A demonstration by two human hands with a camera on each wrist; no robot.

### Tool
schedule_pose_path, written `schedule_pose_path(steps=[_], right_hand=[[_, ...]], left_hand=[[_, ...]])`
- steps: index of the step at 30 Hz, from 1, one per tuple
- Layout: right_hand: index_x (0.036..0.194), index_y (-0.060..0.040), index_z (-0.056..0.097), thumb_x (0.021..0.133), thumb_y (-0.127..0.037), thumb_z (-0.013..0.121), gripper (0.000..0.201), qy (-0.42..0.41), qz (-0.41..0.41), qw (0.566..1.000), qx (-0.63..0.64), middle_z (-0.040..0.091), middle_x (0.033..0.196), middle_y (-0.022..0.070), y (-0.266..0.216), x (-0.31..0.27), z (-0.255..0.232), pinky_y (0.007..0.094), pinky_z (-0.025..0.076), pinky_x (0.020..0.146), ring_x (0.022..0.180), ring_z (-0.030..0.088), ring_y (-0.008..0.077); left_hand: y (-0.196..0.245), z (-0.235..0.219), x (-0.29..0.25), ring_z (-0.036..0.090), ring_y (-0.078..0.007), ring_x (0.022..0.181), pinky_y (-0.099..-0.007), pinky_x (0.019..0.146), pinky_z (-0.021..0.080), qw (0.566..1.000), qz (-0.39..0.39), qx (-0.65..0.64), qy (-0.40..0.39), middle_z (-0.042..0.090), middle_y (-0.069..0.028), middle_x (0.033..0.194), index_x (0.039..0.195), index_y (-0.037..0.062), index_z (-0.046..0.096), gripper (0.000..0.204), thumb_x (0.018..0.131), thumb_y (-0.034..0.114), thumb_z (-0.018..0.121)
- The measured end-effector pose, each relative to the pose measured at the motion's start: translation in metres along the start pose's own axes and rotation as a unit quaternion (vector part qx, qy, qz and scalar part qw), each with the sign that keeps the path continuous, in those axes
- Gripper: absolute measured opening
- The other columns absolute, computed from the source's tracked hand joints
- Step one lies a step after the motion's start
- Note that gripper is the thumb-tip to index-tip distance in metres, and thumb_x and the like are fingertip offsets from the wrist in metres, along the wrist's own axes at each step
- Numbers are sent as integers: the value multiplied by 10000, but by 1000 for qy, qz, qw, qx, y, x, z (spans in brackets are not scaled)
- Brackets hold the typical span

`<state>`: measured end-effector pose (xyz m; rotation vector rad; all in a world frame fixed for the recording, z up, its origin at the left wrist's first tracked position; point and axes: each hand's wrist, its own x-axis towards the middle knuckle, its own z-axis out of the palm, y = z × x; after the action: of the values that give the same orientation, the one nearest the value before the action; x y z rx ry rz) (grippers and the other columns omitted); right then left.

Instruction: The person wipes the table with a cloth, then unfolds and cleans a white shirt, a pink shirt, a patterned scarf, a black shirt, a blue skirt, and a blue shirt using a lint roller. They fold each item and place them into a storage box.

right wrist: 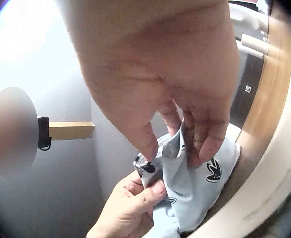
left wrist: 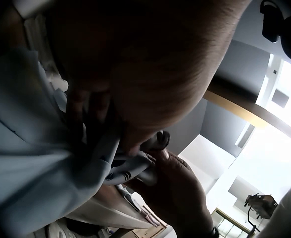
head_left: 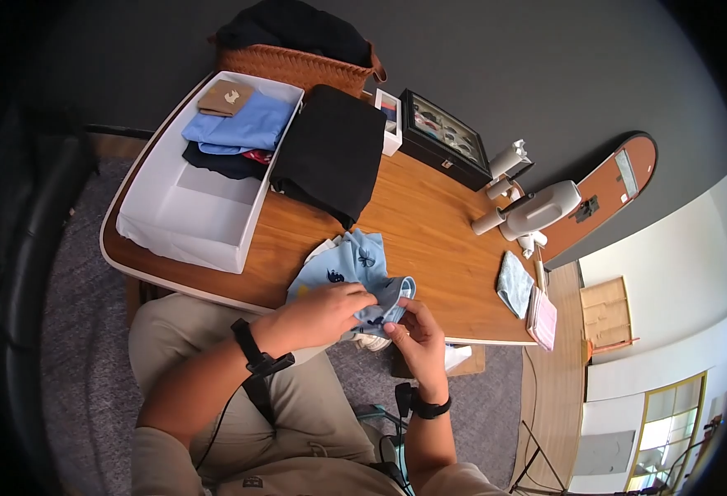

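Observation:
A light blue garment [head_left: 365,255] with dark printed motifs lies bunched at the table's front edge, partly over the person's lap. My left hand [head_left: 324,316] grips its cloth from the left, the thumb pressing on the fabric in the right wrist view. With thumb and fingers my right hand [head_left: 423,341] pinches the folded, rolled edge [right wrist: 171,148] of the garment. Both hands work close together on this edge. In the left wrist view the cloth [left wrist: 31,148] hangs in dim folds beside the left hand, whose fingers are partly in shadow.
A white box [head_left: 185,236] holds folded clothes, with a folded black garment [head_left: 330,149] next to it. Behind stand a woven basket [head_left: 297,70] and a black display case [head_left: 446,136]. At the right are a handheld steamer [head_left: 541,211], a mirror [head_left: 628,178] and folded cloths [head_left: 514,285].

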<state>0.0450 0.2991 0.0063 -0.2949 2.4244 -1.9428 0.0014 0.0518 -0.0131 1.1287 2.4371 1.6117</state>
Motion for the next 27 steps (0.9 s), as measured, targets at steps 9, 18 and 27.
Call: schedule_pose_path(steps=[9,18,27], right_hand=[[1370,30,657,941,136,628,442,126,-122,984,-14,652,1200,55,-33,-2,-58,307,483,1039,1146,630,154],[1374,1,661,997,51,684,381,149,-112,949,-256,683,1276,115,-23,95,-101,305,495,1038,1181,641,199],[1530,-21,564,995,-193,774,600,-20,-118,888,-444,481,1640,256,17,60,-52,495,394,1244,1526,456,457]], left_hand=[[20,-23,5,636,-54,1098,-265,935,536,898,-128,-388,163,720,-25,1195,1312,-23,659,251,1097,100,615],[-11,-17,13,676,-205,1088,-369,981,536,956,-161,-101,222,701,-152,1207,1344,-51,617,335,1084,156,658],[-6,5,5,542,-375,1400,-483,1178,447,959,41,263,99,604,-190,1430,1333,-46,645,421,974,155,732]])
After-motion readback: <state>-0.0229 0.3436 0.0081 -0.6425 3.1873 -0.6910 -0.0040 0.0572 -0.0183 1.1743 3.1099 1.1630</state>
